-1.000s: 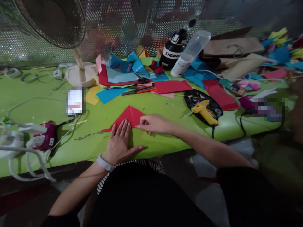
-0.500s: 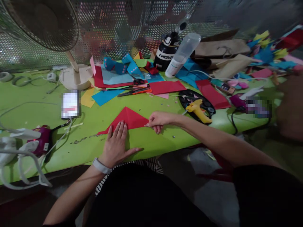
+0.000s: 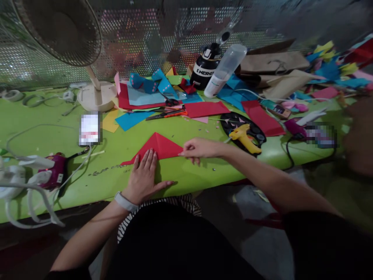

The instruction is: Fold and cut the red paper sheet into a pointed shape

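Flatly, unclenched left hand [image 3: 142, 177] crosses red paper [image 3: 165, 147] edge; right hand [image 3: 194, 148] touches corner, grip unclear.

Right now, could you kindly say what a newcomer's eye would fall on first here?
Probably the red paper triangle at the near middle of the green table, with the left hand partly on it and the right hand at its right corner. Next might come the yellow glue gun on the black tray to the right, then the large fan at back left.
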A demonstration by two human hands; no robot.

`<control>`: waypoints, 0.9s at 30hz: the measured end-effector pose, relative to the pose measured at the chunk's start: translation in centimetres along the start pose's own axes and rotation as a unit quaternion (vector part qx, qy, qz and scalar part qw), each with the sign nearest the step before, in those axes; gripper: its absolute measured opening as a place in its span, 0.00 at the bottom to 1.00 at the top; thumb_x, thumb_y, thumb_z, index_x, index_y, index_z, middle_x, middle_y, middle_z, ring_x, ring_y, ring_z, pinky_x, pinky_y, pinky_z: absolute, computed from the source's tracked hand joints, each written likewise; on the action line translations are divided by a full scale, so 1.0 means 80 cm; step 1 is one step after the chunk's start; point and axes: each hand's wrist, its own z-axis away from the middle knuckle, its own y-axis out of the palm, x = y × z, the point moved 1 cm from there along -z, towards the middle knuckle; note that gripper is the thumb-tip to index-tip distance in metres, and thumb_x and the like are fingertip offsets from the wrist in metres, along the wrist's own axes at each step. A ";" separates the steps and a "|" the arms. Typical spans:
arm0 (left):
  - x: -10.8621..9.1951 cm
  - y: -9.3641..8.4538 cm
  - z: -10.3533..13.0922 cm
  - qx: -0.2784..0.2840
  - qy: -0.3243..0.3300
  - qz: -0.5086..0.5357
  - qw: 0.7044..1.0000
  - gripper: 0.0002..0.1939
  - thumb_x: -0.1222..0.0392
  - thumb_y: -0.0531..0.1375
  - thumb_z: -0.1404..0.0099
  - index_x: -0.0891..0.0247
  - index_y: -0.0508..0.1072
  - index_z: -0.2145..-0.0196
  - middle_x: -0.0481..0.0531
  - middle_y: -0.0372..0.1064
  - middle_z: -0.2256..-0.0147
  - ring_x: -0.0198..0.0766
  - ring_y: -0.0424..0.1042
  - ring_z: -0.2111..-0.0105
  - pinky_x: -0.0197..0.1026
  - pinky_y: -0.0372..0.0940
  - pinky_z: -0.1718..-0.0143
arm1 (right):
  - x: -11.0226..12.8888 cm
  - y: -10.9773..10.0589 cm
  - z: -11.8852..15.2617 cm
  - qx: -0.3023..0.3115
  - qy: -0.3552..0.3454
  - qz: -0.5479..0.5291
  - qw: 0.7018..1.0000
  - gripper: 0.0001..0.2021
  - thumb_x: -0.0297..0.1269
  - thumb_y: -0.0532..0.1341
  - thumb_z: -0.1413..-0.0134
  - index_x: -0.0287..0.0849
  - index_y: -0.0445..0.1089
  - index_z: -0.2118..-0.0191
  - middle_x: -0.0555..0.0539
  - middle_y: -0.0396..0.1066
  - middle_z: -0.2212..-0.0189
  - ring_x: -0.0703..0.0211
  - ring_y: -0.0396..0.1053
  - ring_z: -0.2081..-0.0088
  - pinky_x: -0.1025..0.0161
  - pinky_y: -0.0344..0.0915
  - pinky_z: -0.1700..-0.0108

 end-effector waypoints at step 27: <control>0.062 -0.029 -0.099 0.309 -0.186 0.431 0.827 0.23 0.45 0.67 0.48 0.63 0.66 0.86 0.51 0.71 0.83 0.36 0.72 0.80 0.38 0.64 0.74 | 0.008 0.037 -0.063 0.082 0.031 0.006 0.996 0.21 0.53 0.65 0.49 0.43 0.59 0.75 0.54 0.68 0.87 0.65 0.68 0.84 0.68 0.65 0.81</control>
